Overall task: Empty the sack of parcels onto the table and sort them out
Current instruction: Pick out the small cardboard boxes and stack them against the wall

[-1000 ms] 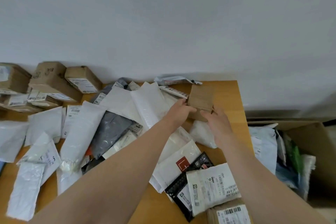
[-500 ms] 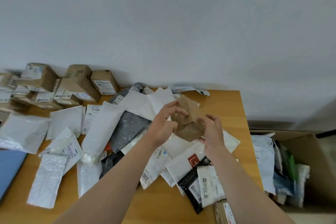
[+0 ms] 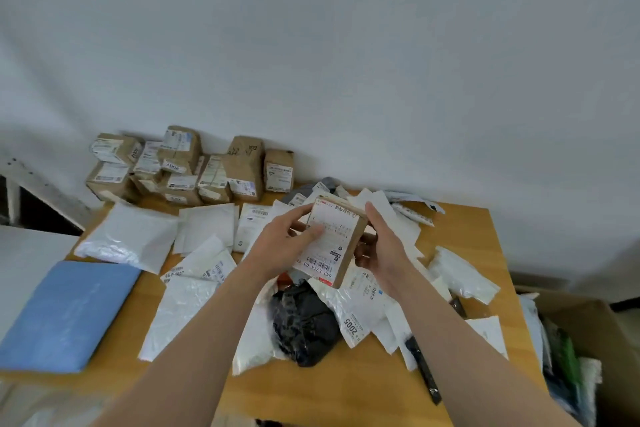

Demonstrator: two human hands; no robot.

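Both hands hold a small brown cardboard box [image 3: 341,236] above the middle of the wooden table [image 3: 491,243], its white shipping label facing me. My left hand [image 3: 287,246] grips its left side, thumb lying across the label. My right hand [image 3: 382,250] grips its right side and underside. Beneath them lies a loose heap of white mailer bags [image 3: 194,308], a crumpled black bag [image 3: 304,326] and a labelled white pouch [image 3: 356,308]. No sack is in view.
Several brown cardboard boxes [image 3: 187,170] are stacked against the wall at the table's back left. A blue padded parcel [image 3: 65,312] lies at the left edge. An open carton [image 3: 588,329] full of bags stands on the floor to the right.
The brown box has been lifted off the far part of the heap and turned over, so its label now faces me. The view has swung left, showing more of the box stack.
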